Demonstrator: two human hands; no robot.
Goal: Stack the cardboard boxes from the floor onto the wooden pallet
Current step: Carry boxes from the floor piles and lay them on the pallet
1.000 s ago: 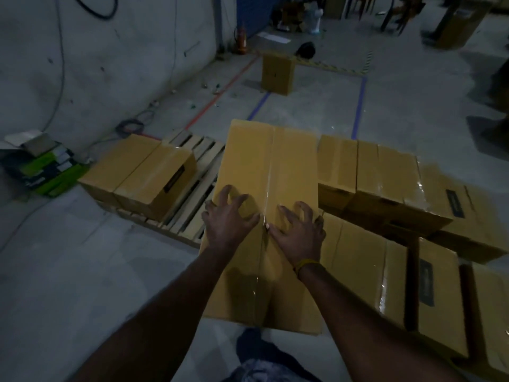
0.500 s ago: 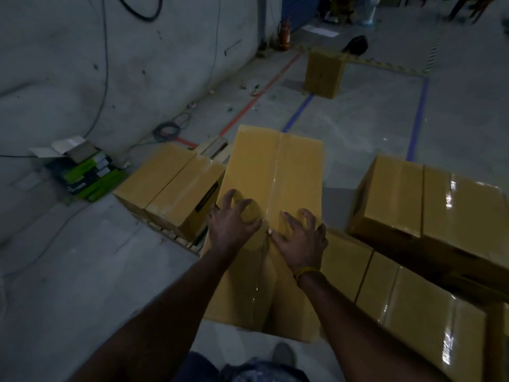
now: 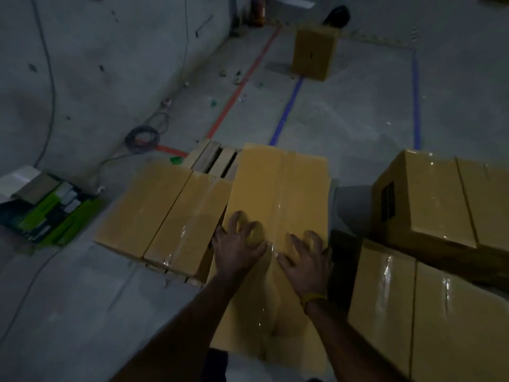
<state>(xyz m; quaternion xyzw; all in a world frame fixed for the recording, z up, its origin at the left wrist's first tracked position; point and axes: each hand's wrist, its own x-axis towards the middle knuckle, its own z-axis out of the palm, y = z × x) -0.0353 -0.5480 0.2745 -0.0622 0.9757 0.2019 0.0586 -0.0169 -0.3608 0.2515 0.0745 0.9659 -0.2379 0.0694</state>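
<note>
As compared with a second ago, long box [image 3: 281, 194] closer to wooden pallet [image 3: 213, 159], far end above slats, beside stacked box [image 3: 165, 209]. Left hand [image 3: 238, 248], right hand [image 3: 307, 260] splayed, pressing lid, slightly apart. Judgement: placement nearing.

Long tan taped cardboard box [image 3: 278, 194], centre, far end over slatted wooden pallet [image 3: 212, 161]. Second tan box [image 3: 162, 213] at 9 o'clock, on pallet; more tan boxes [image 3: 429, 205] at 3 o'clock.
</note>
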